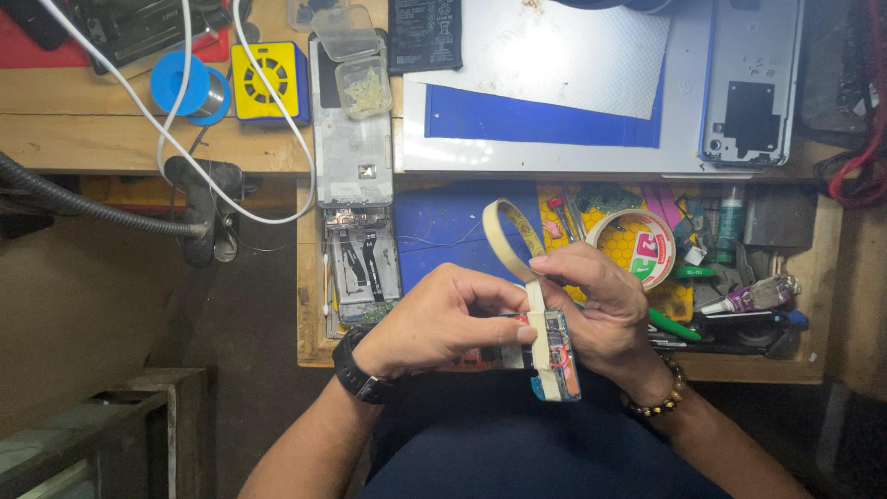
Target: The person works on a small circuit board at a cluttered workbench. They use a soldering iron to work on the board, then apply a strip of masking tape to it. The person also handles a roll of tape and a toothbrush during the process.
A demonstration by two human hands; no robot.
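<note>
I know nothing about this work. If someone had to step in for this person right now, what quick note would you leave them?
Left hand: grip on the opened phone, held over the lap, thumb pressing the cream band against it.
Right hand: pinches the band above the phone; its free end loops up over the blue mat.
Done: the phone's back is off, its insides exposed, and the band lies across it.
Left: the loose loop is not yet laid down.
Nearby: tape roll in the tool tray, another opened phone on the bench.

Both hands raised over lap, close together; left hand (443, 319) and right hand (591, 310) fingers curled, pinching.
</note>
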